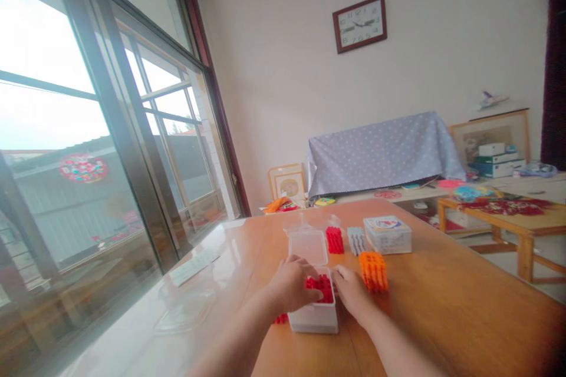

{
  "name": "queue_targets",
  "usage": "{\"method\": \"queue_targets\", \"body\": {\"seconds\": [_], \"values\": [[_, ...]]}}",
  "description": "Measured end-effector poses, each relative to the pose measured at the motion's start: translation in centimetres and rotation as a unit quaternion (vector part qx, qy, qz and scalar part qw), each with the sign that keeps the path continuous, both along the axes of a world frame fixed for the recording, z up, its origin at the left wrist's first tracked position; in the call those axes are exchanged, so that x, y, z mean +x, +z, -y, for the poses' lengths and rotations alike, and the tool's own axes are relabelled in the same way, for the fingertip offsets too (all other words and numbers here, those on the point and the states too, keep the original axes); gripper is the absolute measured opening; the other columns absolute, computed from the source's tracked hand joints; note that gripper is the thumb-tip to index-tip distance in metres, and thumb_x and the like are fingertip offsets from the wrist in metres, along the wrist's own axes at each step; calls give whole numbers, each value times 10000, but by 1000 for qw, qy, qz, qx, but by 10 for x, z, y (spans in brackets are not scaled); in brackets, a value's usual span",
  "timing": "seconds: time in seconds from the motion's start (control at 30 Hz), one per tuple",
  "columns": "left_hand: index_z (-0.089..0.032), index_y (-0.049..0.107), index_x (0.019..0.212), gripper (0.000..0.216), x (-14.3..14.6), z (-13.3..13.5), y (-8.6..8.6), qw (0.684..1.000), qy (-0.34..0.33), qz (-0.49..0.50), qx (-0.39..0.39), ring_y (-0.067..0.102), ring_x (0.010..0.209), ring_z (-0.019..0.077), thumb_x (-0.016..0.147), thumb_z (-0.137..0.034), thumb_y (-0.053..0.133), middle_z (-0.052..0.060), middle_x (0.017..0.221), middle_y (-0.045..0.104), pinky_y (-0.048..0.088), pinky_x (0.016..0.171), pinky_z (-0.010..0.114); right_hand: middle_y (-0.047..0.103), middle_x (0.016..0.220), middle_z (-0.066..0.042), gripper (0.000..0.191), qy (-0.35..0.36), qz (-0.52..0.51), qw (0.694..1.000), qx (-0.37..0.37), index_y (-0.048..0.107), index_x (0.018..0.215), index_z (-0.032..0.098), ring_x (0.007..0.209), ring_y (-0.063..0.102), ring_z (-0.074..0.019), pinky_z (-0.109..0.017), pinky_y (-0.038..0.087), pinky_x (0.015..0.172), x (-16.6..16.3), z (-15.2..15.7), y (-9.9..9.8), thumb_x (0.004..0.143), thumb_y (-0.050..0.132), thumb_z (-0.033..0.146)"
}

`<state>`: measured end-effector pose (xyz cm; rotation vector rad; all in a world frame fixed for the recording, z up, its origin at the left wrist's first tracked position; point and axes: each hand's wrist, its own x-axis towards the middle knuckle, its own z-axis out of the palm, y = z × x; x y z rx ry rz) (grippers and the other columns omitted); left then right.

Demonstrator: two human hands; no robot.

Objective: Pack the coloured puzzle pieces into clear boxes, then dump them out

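Note:
A clear plastic box (313, 321) stands on the table with red building blocks (326, 290) inside. My left hand (292, 284) reaches over its left side, thumb and fingers closed around the red blocks at the opening. Against the box's right wall rests my right hand (351, 290), its fingers partly hidden, steadying the box. The box's translucent lid (308, 247) is tipped back behind it. More red pieces (280, 318) show at the lower left, partly covered by my left arm. To the right stands an orange block stack (374, 272).
Behind are a red block stack (335, 240), a grey block stack (356, 241) and a second clear box (388, 235) with a label. A clear lid (186, 311) and a paper sheet (194, 268) lie on the left of the wooden table (442, 312).

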<state>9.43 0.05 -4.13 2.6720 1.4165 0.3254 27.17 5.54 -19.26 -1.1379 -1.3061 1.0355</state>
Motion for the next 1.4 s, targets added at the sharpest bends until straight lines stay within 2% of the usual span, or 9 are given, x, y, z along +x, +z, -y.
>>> {"method": "queue_targets", "body": {"seconds": [0.13,0.37,0.67,0.77,0.87,0.97,1.07,1.17,1.4], "values": [[-300,768,925,172,1,2,-5,1000,-15,-15,15,559,1060,262,804,-327,650,43,1002,706,437,951,378,558,582,26,294,-10,17,1000,12,496,675,229,588,578,-166,-254,446,551,1,0,0,853,466,460],[-309,747,945,239,5,5,0,999,-25,-45,11,543,1062,253,894,-277,516,35,1006,698,406,967,395,581,597,26,286,-9,12,1000,-4,520,703,227,575,564,-160,-258,448,563,-1,-7,-7,842,461,471],[-331,727,924,178,0,4,-5,999,-36,-23,-13,539,1084,282,898,-358,553,37,1045,684,406,967,415,607,624,15,292,14,-16,1000,-18,534,707,228,610,595,-180,-280,478,585,1,-2,0,808,499,499],[-336,730,1019,219,-5,0,-9,999,-32,8,-12,551,1088,282,898,-358,549,45,1094,685,423,977,416,649,677,0,311,20,-15,999,-28,568,754,222,644,616,-187,-284,487,601,2,-3,-1,802,507,523],[-300,702,1162,316,-20,-6,-11,999,1,54,7,571,1094,271,904,-317,521,59,1166,674,447,977,406,639,671,4,319,16,-14,999,-28,552,753,223,640,613,-187,-284,484,599,2,-3,-3,805,503,534],[-258,689,1180,363,-49,-11,-12,996,39,76,27,583,1111,257,870,-212,505,60,1161,684,455,992,394,604,634,14,326,7,-1,1000,-13,524,710,228,636,601,-183,-276,468,596,1,-3,-4,812,489,536],[-226,667,1187,403,-81,-9,-11,993,74,95,2,579,1164,238,809,-153,548,55,1208,687,455,1023,363,590,617,15,338,0,16,1000,-1,532,690,225,646,595,-185,-272,447,599,2,-1,-3,809,485,538],[-216,638,1221,446,-103,-1,-11,991,91,96,-31,580,1173,242,775,-205,634,60,1220,684,465,1020,360,613,633,4,337,-4,30,1000,0,575,698,216,673,601,-197,-284,443,626,4,0,-1,794,510,532],[-270,610,1269,618,-113,12,-32,992,96,51,-58,577,1153,260,665,-253,741,54,1227,663,472,994,364,660,673,-27,346,-4,23,1000,12,624,710,206,730,630,-229,-307,462,664,6,2,-1,800,538,529]]}}
